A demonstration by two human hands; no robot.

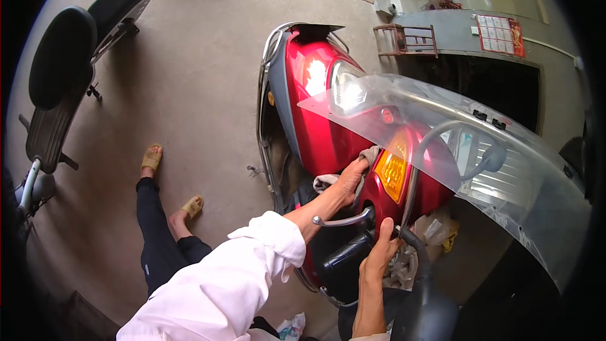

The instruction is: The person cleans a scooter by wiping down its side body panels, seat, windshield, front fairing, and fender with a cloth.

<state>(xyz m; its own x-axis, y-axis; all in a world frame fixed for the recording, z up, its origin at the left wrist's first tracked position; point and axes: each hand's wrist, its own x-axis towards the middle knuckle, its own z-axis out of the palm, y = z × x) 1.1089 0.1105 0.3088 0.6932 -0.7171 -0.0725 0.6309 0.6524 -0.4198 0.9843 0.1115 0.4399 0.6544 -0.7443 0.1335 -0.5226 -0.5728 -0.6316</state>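
Note:
A red electric scooter (pixel 322 129) stands before me, with an orange turn signal (pixel 392 167) on its front cowl. My left hand (pixel 351 180), at the end of a white sleeve, presses a grey cloth (pixel 369 155) against the red body beside the cowl. Part of the cloth hangs out on the other side of the hand. My right hand (pixel 379 251) grips the handlebar area near the base of a dark mirror stalk, thumb up; its other fingers are mostly hidden. Between the hands are the silver brake lever (pixel 346 220) and black handlebar grip (pixel 348 251).
A clear windshield (pixel 429 126) juts out over the scooter's front, with a mirror (pixel 492 158) behind it. Another two-wheeler with a black seat (pixel 63 57) stands left. Legs in dark trousers (pixel 158 233) and sandals are on the concrete floor. A wooden chair (pixel 407 40) stands by the wall.

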